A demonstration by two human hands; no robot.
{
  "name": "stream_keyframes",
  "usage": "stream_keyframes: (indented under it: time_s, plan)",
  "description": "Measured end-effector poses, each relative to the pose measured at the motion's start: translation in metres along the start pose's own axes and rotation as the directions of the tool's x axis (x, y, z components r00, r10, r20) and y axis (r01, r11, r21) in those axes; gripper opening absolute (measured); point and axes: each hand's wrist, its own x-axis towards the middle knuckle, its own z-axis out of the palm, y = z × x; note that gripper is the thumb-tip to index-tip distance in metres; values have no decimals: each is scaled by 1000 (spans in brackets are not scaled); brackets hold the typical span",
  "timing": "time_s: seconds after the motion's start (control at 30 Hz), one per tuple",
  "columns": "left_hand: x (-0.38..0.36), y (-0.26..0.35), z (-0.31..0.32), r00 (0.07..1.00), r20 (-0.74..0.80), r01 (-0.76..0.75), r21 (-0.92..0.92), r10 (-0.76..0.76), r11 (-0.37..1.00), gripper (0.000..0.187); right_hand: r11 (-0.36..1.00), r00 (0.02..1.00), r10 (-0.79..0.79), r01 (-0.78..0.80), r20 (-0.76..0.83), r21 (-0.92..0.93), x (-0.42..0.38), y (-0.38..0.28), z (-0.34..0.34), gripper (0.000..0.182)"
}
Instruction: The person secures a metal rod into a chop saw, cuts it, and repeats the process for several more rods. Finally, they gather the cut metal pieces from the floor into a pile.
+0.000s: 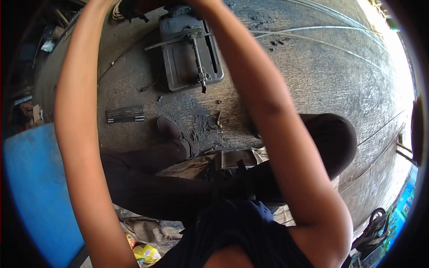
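Both my arms stretch up to the top edge of the head view, where the frame cuts off my hands. My left forearm (80, 67) runs up the left side, and my right forearm (241, 53) slants up to the top middle. Between them sits a black metal machine base (172, 67), like that of a cut-off saw. A clamp with a screw rod (196, 53) is mounted on it. Crossing the clamp, a long thin metal rod (277, 33) runs off to the right. A dark part (138, 11) at the top edge is only partly visible.
Several dark short rods (125, 115) with pale ends lie on the stained floor (313, 76). Small metal bits (219, 119) are nearby. My bent legs (152, 178) fill the lower middle. A blue panel (35, 178) stands at left; long rods (339, 18) lie at upper right.
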Motion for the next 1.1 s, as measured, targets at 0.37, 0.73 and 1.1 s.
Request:
stream_keyframes:
  time_s: [0.37,0.73,1.1]
  plan:
    - [-52,-70,34,986,150,-56,-86,69,995,59,949,929,182,-80,-322,306,-95,19,-10,47]
    - [-71,-75,44,992,96,-86,-9,87,996,59,927,941,165,-46,-295,371,-110,28,-9,49]
    - [-104,-101,63,989,83,-117,-57,122,991,53,929,952,135,-25,-276,370,-142,39,-13,49]
